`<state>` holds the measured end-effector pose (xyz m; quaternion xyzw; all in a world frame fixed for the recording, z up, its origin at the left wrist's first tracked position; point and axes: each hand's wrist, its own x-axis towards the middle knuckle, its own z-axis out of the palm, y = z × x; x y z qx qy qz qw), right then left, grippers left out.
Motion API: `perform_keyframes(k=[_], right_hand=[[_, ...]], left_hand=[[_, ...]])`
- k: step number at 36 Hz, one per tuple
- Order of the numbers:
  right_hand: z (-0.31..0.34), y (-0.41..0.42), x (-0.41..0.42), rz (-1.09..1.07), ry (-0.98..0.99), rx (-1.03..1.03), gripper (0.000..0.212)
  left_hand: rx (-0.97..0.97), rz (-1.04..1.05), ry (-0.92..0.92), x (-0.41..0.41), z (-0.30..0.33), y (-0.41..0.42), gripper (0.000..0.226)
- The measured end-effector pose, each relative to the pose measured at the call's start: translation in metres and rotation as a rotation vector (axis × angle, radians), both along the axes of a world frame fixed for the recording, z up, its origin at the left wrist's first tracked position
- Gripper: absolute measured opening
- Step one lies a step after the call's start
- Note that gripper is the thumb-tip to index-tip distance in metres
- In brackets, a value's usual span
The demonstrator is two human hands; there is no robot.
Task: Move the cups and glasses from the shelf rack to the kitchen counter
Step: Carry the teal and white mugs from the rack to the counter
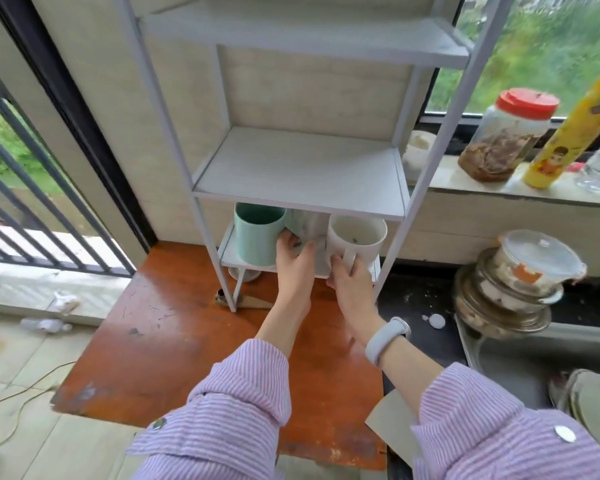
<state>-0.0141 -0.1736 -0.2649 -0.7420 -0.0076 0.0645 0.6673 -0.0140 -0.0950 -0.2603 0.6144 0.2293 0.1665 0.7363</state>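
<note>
A white metal shelf rack [300,174] stands on an orange-brown wooden top. On its low shelf sit a mint-green cup [257,233] at the left, a clear glass [307,225] in the middle and a white mug [355,237] at the right. My left hand [297,259] is wrapped around the clear glass, beside the green cup. My right hand [349,277] grips the white mug by its handle. Both cups rest on or just above the shelf; I cannot tell which. The shelves above hold nothing.
The dark kitchen counter [426,299] lies to the right, with stacked dirty bowls and lidded containers [513,285]. On the window ledge stand a red-lidded jar [506,133], a yellow bottle [575,123] and a clear bottle. A railing and floor are at the left.
</note>
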Motion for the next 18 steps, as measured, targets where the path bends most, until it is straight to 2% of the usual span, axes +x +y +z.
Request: perform_keyframes(k=[6,11,15,18], right_hand=[[0.002,-0.004,-0.003,-0.035,0.023,0.034,0.020],[0.002,-0.007,-0.009,-0.065,0.061,0.022,0.023],[0.001,-0.011,-0.018,-0.077,0.087,0.017,0.027],[-0.001,-0.015,-0.027,-0.079,0.064,-0.020,0.029]], left_hand=[[0.124,0.132,0.037,-0.018,-0.006,0.009,0.029],[0.342,0.219,0.133,-0.022,-0.008,0.024,0.023],[0.541,0.224,0.158,-0.025,-0.007,0.035,0.026],[0.592,0.198,0.131,-0.033,-0.008,0.040,0.027]])
